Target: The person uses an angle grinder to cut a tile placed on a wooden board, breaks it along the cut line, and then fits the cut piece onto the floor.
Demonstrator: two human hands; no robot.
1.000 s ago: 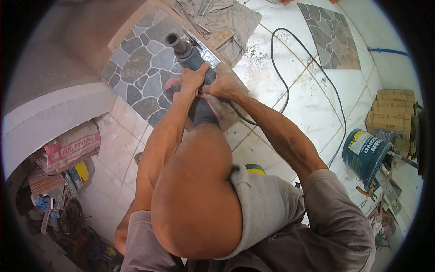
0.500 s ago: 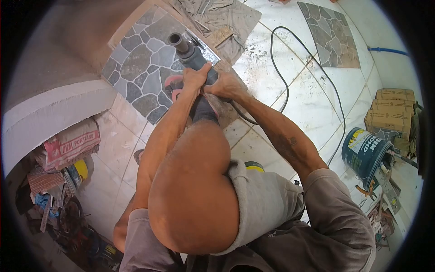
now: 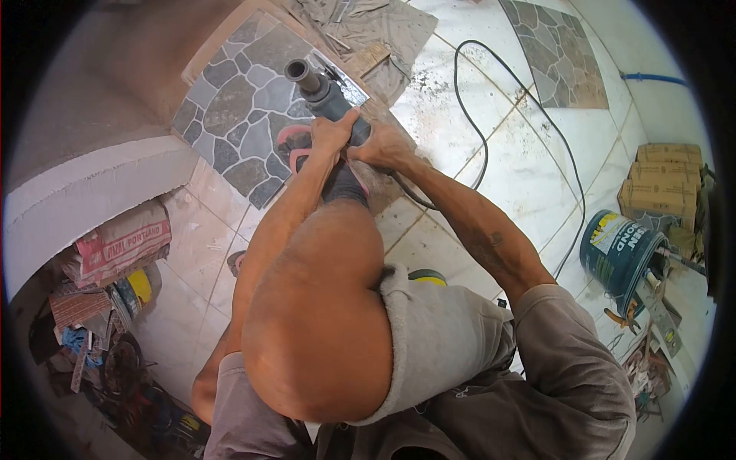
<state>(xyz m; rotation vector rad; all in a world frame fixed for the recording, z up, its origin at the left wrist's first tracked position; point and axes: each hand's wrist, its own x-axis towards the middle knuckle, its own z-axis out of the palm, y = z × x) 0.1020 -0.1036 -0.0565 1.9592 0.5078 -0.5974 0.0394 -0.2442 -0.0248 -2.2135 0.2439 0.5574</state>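
A dark grey corded power tool (image 3: 328,98) with a hollow round tube at its far end lies over a stone-patterned tile (image 3: 230,107). My left hand (image 3: 331,135) is wrapped around its body from the left. From the right, my right hand (image 3: 383,144) grips the rear of the same body, close to where the black cord (image 3: 414,198) comes out. A shiny metal plate (image 3: 345,81) shows beside the tool along the tile's right edge. Any blade is hidden. My foot in a pink sandal (image 3: 295,141) rests on the tile, just left of my hands.
A crumpled grey cloth (image 3: 399,31) lies beyond the tile. Another patterned tile (image 3: 556,57) is at far right. The cord loops over white floor tiles. At right stand a bucket (image 3: 609,249) and cardboard boxes (image 3: 661,184); a cement bag (image 3: 123,244) sits left under a ledge (image 3: 92,188).
The view has shifted slightly and my raised knee has moved a little left. Both hands keep the same hold, and the tool stays in nearly the same place on the tile.
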